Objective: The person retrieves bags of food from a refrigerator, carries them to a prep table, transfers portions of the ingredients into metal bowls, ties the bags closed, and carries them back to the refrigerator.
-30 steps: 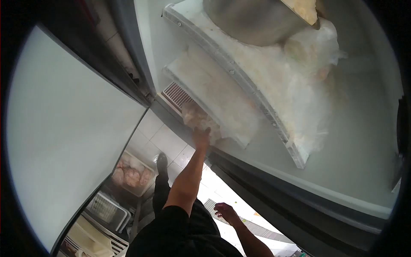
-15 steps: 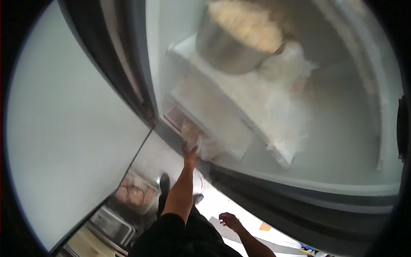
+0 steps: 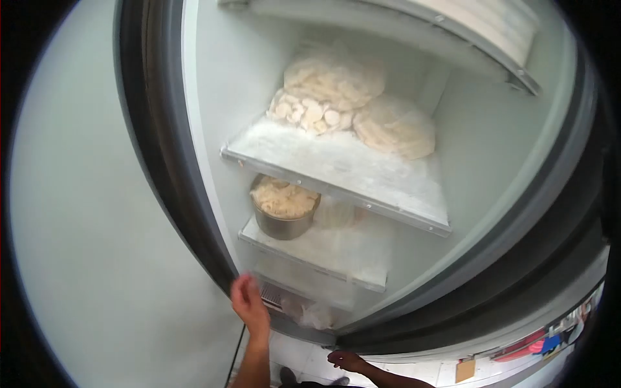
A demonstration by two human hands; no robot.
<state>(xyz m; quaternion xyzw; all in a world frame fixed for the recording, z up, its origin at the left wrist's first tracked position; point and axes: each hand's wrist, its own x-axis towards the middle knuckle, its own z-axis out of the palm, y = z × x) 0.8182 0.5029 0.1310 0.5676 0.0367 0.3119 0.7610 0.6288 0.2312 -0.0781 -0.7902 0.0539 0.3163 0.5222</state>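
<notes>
Left hand (image 3: pixel 250 305), raised just beside the freezer (image 3: pixel 223 84)'s left front edge, is released, fingers up and blurred; right hand (image 3: pixel 346 360) hangs lower, fingers curled, its grip not discernible. Translucent bag (image 3: pixel 315 317) lies at the freezer floor's front edge. Behind and above: metal pot (image 3: pixel 284 227) near the pot shelf (image 3: pixel 349 249)'s left front corner, filled bags (image 3: pixel 333 81) toward the upper shelf (image 3: pixel 323 158)'s back edge.

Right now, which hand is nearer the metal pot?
Left: the left hand is just below the metal pot in view; the right hand is farther below.
</notes>
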